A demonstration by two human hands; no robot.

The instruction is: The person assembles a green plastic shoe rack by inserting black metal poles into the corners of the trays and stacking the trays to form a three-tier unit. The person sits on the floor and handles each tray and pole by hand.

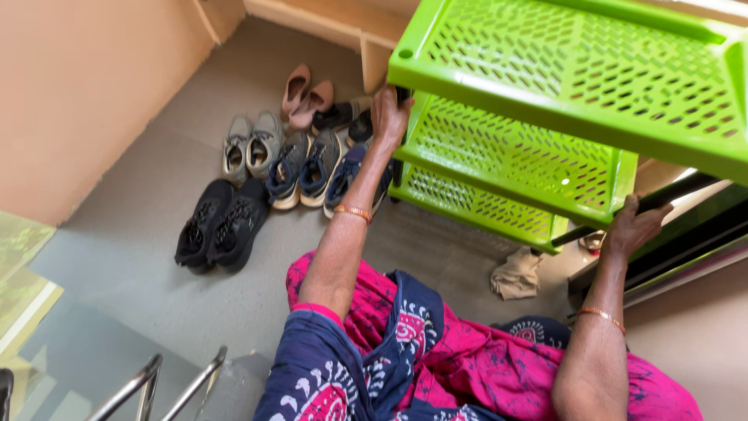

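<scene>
A green plastic shoe rack (pixel 545 117) with three perforated shelves fills the frame from twelve o'clock round to three o'clock, tilted toward the camera. Both arms reach up to it from a lap covered in pink and navy printed cloth (pixel 436 351).

The left hand (pixel 389 115) sits near the centre, just toward twelve o'clock, arm stretched almost straight, fingers wrapped round the dark upright post at the rack's left corner, between the top and middle shelves. A thin bangle (pixel 353 211) circles that wrist.

The right hand (pixel 633 226) is at three o'clock, forearm rising steeply, fingers curled over the dark post at the rack's right corner beside the lower shelves; it too wears a bangle (pixel 601 314).

On the grey floor (pixel 140 234), toward ten o'clock, pairs of shoes (pixel 288 164) lie in rows beside the rack. A crumpled beige cloth (pixel 516 273) lies under the rack's lowest shelf.
</scene>
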